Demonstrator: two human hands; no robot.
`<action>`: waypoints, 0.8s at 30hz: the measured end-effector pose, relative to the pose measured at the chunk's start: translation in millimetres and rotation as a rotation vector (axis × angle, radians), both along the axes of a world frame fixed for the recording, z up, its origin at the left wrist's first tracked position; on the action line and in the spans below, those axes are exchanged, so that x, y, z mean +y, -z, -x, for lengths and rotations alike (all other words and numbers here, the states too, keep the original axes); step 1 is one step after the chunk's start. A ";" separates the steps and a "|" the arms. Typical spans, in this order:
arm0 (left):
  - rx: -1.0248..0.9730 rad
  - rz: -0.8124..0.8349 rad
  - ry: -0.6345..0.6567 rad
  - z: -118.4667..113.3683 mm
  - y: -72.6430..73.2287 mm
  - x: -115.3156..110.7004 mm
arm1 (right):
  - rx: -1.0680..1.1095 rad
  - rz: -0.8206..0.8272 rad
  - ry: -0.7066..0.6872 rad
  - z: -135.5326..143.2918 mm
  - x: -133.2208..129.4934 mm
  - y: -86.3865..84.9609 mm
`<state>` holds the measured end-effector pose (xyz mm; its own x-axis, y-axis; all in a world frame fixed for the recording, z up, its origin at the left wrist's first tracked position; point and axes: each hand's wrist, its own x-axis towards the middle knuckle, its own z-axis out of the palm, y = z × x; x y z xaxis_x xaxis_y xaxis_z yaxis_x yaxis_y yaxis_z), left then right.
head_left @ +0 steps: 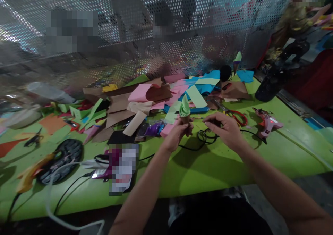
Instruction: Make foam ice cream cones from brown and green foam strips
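My left hand (180,132) is closed around the brown lower part of a craft ice cream cone (185,107). Its light green top is swirled and points upward. To the right of the cone, apart from it, is my right hand (224,126), thumb and forefinger drawn together. Whatever sits between those fingertips, if anything, is too small to make out. A looped black cable (205,136) lies on the table between the hands. Beyond my right hand are red-handled scissors (240,117) and a pink glue gun (269,124).
Coloured sheets (142,92) are heaped along the back of the green table (195,172), before a perforated metal screen (195,23). A similar cone (237,63) stands back right. At left lie a yellow glue gun (32,172), a dark round tray (71,155) and a white cable (49,186).
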<state>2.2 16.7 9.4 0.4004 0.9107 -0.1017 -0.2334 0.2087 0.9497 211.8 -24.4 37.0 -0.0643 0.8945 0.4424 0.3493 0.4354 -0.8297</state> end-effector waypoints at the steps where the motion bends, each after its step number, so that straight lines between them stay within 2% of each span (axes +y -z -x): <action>1: 0.011 -0.029 0.007 -0.3 1.0 0.6 | 0.004 -0.003 -0.005 0.3 0.1 0.0; 4: 0.048 -0.097 -0.006 -0.6 4.6 2.7 | 0.020 -0.013 -0.019 1.6 -0.2 -0.7; 11: 0.120 -0.144 -0.139 0.9 13.4 7.7 | 0.006 -0.013 -0.029 3.8 1.6 2.0; 16: 0.088 -0.088 -0.203 -0.2 10.0 9.4 | -0.055 -0.013 -0.030 0.8 6.8 7.2; 20: 0.123 -0.016 -0.266 1.2 5.4 8.7 | -0.224 0.046 -0.082 -0.7 10.6 10.3; 24: 0.285 -0.031 -0.309 7.2 0.7 0.6 | -0.589 0.114 -0.317 2.8 10.3 14.1</action>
<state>-5.0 17.3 8.8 0.0680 0.9878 -0.1398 -0.0074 0.1406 0.9900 209.1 -14.1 22.9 -0.5324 0.8317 0.1576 0.6267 0.5125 -0.5871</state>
